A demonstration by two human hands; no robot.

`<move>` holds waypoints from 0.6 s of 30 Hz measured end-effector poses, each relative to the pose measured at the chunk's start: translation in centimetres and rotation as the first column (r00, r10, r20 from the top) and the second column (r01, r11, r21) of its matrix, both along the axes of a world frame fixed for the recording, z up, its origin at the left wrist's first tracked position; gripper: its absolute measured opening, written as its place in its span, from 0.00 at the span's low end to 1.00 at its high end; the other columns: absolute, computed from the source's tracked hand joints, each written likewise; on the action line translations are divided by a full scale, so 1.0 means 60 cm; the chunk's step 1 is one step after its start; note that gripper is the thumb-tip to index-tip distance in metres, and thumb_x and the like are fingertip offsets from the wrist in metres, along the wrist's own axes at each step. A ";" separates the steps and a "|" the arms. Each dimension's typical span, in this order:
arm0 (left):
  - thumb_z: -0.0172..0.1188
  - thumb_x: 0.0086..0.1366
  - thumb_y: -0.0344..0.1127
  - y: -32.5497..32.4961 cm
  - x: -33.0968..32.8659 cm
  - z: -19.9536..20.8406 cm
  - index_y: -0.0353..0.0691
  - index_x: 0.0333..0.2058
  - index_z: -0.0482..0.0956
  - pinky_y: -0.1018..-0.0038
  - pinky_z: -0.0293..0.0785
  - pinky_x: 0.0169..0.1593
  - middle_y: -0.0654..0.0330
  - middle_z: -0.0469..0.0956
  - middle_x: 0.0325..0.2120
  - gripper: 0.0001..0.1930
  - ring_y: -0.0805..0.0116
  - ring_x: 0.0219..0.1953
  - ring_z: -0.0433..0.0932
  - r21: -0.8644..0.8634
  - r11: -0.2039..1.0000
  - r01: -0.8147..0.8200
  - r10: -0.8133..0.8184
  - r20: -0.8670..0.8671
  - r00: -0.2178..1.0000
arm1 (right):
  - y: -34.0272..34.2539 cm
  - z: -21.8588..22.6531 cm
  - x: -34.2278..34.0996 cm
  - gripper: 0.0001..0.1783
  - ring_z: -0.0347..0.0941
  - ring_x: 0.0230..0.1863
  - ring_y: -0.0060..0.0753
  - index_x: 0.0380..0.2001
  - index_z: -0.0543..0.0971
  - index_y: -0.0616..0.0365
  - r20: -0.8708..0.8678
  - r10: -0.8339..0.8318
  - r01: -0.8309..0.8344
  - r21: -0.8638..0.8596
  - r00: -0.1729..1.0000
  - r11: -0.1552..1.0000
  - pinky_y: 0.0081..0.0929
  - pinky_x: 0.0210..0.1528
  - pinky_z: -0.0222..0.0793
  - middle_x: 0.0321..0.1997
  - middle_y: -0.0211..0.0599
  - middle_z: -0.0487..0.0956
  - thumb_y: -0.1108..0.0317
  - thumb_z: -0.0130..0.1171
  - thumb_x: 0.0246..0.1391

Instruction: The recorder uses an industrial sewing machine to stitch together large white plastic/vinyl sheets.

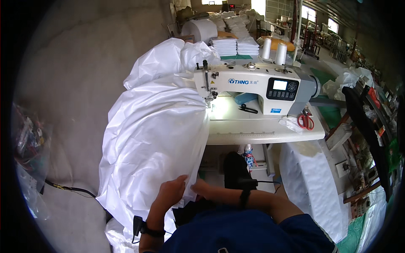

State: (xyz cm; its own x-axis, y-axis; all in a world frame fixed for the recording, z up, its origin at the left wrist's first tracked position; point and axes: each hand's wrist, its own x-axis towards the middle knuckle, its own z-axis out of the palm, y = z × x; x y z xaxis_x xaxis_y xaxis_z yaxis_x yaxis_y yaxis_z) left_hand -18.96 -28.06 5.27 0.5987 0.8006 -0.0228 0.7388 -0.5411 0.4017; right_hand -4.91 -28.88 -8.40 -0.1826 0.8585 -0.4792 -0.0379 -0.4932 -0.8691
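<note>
A large white sheet (156,130), thin and creased, drapes from the sewing machine (249,82) down over the table's left end toward my lap. Its far part is bunched up behind the needle, and its right edge runs under the lit presser foot. Near my body my left hand (172,192) is closed, pinching the sheet close to its right edge. Just to the right, my right hand (201,188) is closed at that same edge, its fingertips partly hidden. Both hands are well below the machine's needle area.
Black thread snips (248,109) and red-handled scissors (305,122) lie on the white machine table (253,137). Two white thread cones (280,54) stand behind the machine. Stacked white packs (223,45) sit farther back. More white material (312,185) hangs at the right. A black cable (71,187) crosses the floor at left.
</note>
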 end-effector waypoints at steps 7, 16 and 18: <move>0.55 0.59 0.35 -0.001 0.019 -0.046 0.34 0.35 0.77 0.71 0.72 0.36 0.50 0.77 0.25 0.10 0.58 0.29 0.77 -0.208 0.972 0.111 0.015 0.525 0.851 | -0.090 0.147 0.029 0.17 0.77 0.23 0.37 0.29 0.75 0.69 0.253 0.376 -0.418 0.139 0.892 0.898 0.32 0.27 0.71 0.23 0.44 0.79 0.63 0.44 0.58; 0.53 0.58 0.36 -0.012 0.036 -0.026 0.33 0.25 0.70 0.62 0.68 0.29 0.48 0.74 0.20 0.10 0.51 0.24 0.75 -0.185 0.983 -0.002 0.033 0.162 0.986 | -0.062 0.150 0.092 0.16 0.76 0.23 0.36 0.24 0.76 0.62 0.646 0.465 -0.794 0.450 0.606 0.410 0.34 0.28 0.71 0.22 0.43 0.78 0.63 0.44 0.54; 0.51 0.58 0.35 -0.027 0.038 0.001 0.35 0.26 0.70 0.60 0.69 0.30 0.48 0.74 0.21 0.08 0.49 0.26 0.75 -0.101 0.995 0.010 0.007 0.170 0.985 | 0.000 0.198 0.159 0.15 0.77 0.25 0.40 0.23 0.77 0.61 0.553 0.503 -0.649 0.092 0.665 0.756 0.39 0.29 0.72 0.23 0.43 0.78 0.63 0.45 0.52</move>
State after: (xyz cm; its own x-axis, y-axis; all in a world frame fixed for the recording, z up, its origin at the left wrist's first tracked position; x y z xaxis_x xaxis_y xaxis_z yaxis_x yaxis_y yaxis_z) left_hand -16.65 -29.71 5.35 0.6017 0.7987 -0.0012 0.6546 -0.4924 0.5736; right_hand 4.61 -28.88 3.48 -0.5002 0.7578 -0.4190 0.6173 -0.0273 -0.7862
